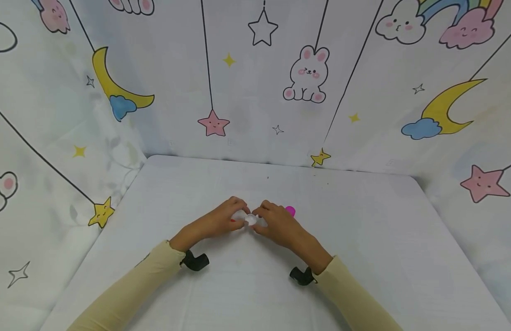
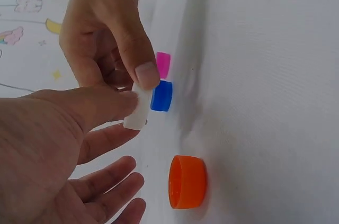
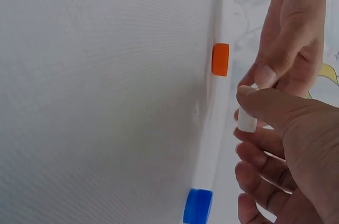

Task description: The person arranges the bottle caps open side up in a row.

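Both hands meet above the middle of the table around a white cap. My left hand pinches it between thumb and forefinger, its other fingers spread loosely. From the other side my right hand pinches the same cap with thumb and fingertips. An orange cap, hollow side visible, sits on the table near the left hand. A blue cap and a pink cap are by the right hand; in the head view the right hand hides the blue one.
A white cloth covers the table. White sheets printed with moons, stars and a rabbit hang at the back and sides. Each wrist wears a black camera mount close above the tabletop.
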`<state>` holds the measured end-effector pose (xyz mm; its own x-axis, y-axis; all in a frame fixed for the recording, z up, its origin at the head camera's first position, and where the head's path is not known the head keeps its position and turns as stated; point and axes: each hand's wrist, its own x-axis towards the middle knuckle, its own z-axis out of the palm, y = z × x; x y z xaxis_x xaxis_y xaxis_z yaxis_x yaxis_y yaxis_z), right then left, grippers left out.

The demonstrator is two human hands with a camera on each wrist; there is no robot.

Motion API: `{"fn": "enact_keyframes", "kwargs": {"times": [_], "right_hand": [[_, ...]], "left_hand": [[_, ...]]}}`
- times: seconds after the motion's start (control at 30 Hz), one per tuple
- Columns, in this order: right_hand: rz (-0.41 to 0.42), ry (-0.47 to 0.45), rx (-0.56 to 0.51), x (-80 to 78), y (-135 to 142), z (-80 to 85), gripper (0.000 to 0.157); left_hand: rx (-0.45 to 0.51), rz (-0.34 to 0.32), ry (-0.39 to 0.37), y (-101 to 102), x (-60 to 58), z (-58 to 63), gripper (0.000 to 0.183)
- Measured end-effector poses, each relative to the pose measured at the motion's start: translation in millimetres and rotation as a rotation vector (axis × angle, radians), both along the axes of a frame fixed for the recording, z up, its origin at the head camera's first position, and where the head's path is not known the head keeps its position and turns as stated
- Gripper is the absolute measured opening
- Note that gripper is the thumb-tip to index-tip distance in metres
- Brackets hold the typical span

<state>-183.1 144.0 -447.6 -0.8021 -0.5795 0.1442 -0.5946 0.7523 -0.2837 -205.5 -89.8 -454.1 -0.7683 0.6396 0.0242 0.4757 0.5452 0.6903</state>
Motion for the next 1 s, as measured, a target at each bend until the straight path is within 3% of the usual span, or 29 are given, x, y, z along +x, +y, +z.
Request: {"fn": "enact_keyframes", "kwargs": {"times": [0.3, 0.57, 1.0], "right_hand": [[0.014, -0.045, 0.045, -1.4, -2.8, -5.1, 0.035], [-0.002, -0.047, 0.049, -0.5, -5.3, -7.9, 0.036], [0.003, -0.034, 0.096, -1.7, -9.3, -11.8, 0.039]], "left_hand": [[-0.145, 0.004, 0.123, 6.0, 5.2, -7.5, 0.027], [-0.179, 0.006, 0.202, 6.9, 6.8, -10.6, 0.027], [-0.177, 0.021, 0.199, 6.7, 9.5, -8.0, 0.025]]}}
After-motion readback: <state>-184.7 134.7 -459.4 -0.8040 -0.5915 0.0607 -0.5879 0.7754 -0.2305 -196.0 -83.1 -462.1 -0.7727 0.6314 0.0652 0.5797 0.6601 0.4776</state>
